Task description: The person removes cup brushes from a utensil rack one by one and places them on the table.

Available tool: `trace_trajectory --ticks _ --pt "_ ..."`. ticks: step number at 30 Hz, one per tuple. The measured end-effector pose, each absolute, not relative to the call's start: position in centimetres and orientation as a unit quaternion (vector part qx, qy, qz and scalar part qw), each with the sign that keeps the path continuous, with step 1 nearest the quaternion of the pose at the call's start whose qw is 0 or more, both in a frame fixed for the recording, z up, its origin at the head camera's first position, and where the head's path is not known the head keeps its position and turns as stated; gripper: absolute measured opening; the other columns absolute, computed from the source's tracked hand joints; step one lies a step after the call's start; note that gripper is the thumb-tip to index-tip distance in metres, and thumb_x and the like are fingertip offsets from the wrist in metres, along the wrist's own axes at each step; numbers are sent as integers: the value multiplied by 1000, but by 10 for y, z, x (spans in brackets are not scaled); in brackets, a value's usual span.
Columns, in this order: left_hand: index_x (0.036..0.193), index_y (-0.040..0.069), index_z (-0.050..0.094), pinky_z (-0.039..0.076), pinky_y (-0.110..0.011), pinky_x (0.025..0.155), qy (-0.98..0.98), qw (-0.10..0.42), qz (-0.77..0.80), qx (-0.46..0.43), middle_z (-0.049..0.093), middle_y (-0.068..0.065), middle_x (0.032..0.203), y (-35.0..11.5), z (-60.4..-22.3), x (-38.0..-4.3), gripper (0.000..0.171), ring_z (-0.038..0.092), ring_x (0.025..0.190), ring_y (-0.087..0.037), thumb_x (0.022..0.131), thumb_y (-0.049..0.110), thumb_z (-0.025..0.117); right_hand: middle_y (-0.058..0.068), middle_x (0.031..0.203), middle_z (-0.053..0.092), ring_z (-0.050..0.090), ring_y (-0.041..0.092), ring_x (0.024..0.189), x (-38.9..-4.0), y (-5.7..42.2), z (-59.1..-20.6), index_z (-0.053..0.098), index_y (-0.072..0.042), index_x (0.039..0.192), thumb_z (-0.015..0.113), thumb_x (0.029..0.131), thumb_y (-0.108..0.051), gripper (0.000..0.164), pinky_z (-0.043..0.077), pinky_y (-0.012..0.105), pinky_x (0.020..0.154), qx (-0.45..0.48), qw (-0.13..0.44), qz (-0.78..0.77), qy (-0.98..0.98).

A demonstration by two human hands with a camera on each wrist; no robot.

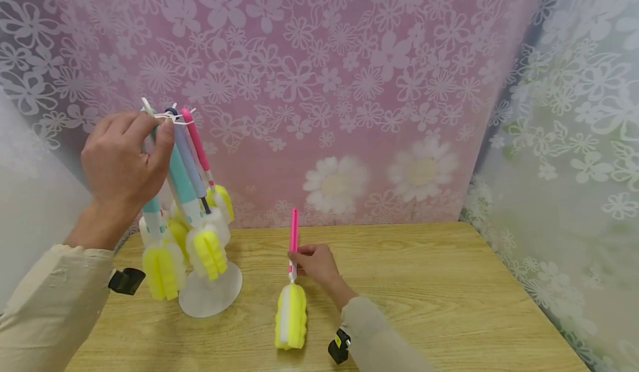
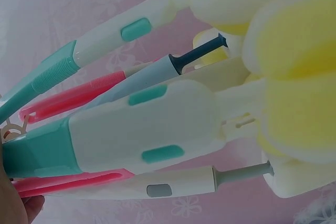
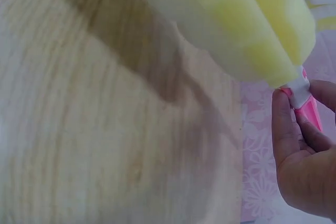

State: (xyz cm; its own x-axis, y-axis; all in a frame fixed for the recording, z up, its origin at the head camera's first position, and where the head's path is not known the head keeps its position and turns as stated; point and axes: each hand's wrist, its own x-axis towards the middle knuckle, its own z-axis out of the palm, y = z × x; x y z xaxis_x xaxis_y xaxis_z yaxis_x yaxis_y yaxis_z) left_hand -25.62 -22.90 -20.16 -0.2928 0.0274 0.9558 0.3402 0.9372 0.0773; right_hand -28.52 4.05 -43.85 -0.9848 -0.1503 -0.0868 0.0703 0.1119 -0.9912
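In the head view, several sponge bottle brushes hang by their handles from a white stand whose round base rests on the table. My left hand is at the top of the stand, its fingers curled at the upper end of a teal-handled bottle brush; their exact hold is partly hidden. Beside it hang a blue-grey handle and a pink handle. My right hand pinches another bottle brush near the base of its pink handle, handle pointing away and yellow-white sponge towards me.
The wood-grain table meets a pink flowered backdrop at its far edge. A pale flowered panel stands along the right side. A black band shows at the right cuff.
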Motion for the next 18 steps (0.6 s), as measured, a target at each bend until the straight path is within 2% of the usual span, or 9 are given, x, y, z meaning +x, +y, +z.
trace_trajectory --ticks 11,18 --pt "88 2 66 40 -47 83 -791 586 -137 -114 63 -15 93 -230 -202 -256 40 54 97 -33 85 37 46 5 76 64 62 15 66 -282 34 -454 66 -2 91 65 79 -23 25 51 34 62 -20 92 -630 771" --pt "88 2 66 40 -48 81 -789 588 -125 -124 63 -16 92 -230 -201 -256 42 54 94 -35 86 37 44 6 74 64 62 16 64 -281 32 -458 65 0 91 65 79 -22 25 51 33 59 -18 93 -623 777"
